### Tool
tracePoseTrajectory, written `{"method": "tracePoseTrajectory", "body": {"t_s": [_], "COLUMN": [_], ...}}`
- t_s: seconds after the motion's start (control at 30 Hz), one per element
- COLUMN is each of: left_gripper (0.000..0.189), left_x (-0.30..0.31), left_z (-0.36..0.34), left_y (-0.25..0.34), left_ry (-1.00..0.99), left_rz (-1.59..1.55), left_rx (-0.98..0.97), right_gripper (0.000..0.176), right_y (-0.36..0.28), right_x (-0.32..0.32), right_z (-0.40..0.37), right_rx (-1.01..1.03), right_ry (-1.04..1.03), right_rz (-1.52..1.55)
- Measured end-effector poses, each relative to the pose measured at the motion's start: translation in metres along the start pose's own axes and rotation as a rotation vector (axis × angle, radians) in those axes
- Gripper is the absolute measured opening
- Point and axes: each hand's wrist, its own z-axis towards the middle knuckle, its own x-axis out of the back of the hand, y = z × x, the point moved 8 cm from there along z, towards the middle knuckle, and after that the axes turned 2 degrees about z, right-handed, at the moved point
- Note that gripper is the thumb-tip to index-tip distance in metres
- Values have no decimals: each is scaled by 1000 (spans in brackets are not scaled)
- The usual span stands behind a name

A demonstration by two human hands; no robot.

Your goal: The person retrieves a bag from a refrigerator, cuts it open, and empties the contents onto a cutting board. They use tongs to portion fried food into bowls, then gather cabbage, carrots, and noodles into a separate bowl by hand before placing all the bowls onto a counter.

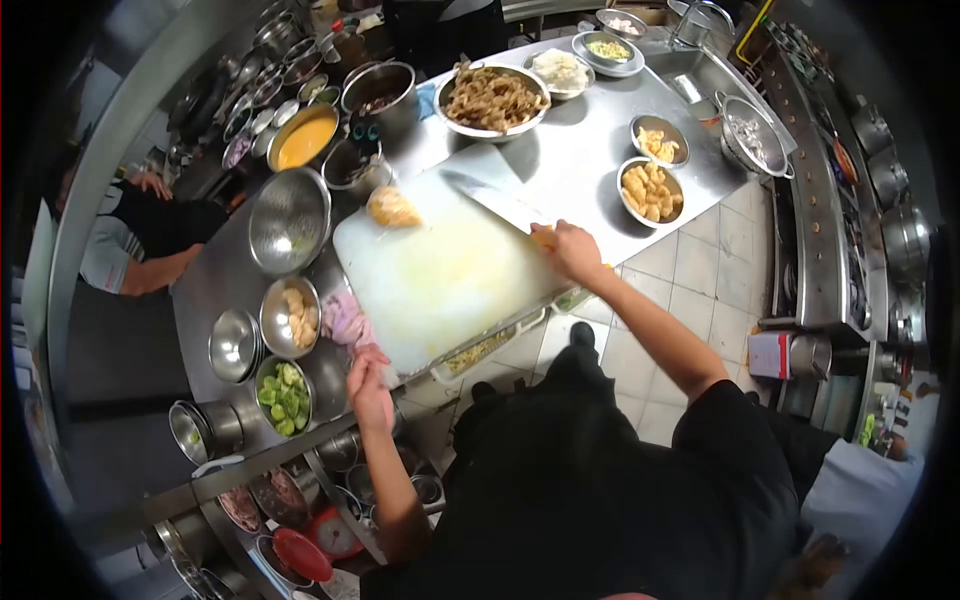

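Note:
My right hand (568, 252) is closed around the orange handle of a kitchen knife (490, 200). Its wide blade lies over the far right part of the white cutting board (440, 270). At the board's near left corner, my left hand (368, 372) has its fingers curled on a pink cloth (346, 320), and a bit of pink shows below the palm. A clear bag with yellowish food (394, 207) sits on the board's far left corner. Pale wet traces mark the board's middle.
Left of the board stand a colander (289, 222), a bowl of pale yellow pieces (291, 318) and a bowl of green peppers (284, 398). Beyond it is a bowl of brown strips (492, 100); fried pieces (651, 193) fill a bowl at right. A co-worker's arm (160, 270) reaches in at left.

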Motion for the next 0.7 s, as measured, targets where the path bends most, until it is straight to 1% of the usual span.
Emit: {"method": "tracePoseTrajectory", "body": {"t_s": [0.03,0.07,0.13,0.17,0.2,0.27,0.3,0.33,0.37,0.4,0.43,0.47,0.53,0.57,0.6,0.67,0.7], "left_gripper": [24,24,33,36,36,38,38,28,19,15,15,15,17,15,15,15,18], "left_x": [-19,-42,-95,-123,-149,-194,-219,-243,-268,-281,-285,-303,-358,-359,-371,-414,-431], "left_z": [2,5,13,16,19,24,28,25,23,23,21,24,19,15,14,17,15], "left_y": [1,6,9,9,3,-18,-23,-21,-19,-22,-33,-14,-4,-23,-28,-37,-42], "left_ry": [74,95,183,277,322,397,443,493,543,610,517,534,496,535,560,487,467], "left_rz": [13,23,-96,-134,-134,-192,-294,-308,-321,-313,-264,-260,-241,-159,-175,-53,9], "left_rx": [11,-2,29,31,-12,20,-13,-15,-18,-7,-25,-107,-50,26,9,37,21], "right_gripper": [36,38,43,48,52,61,63,68,71,71,66,66,58,52,52,53,50], "right_y": [-5,-13,-29,-48,-67,-81,-87,-84,-84,-78,-69,-60,-32,-18,-5,23,38], "right_x": [10,17,30,38,56,71,97,107,135,145,158,174,200,213,223,247,259], "right_z": [4,0,-10,-17,-26,-49,-53,-55,-56,-57,-57,-57,-55,-55,-56,-69,-78], "right_rx": [56,119,290,418,515,746,852,907,954,999,1039,1122,1139,1128,1156,1206,1212], "right_ry": [49,92,104,-55,-193,-243,-193,-193,-188,-173,-158,-138,-90,-82,-102,-170,-177], "right_rz": [-59,-115,244,425,576,637,704,679,640,578,618,608,569,557,552,519,504]}}
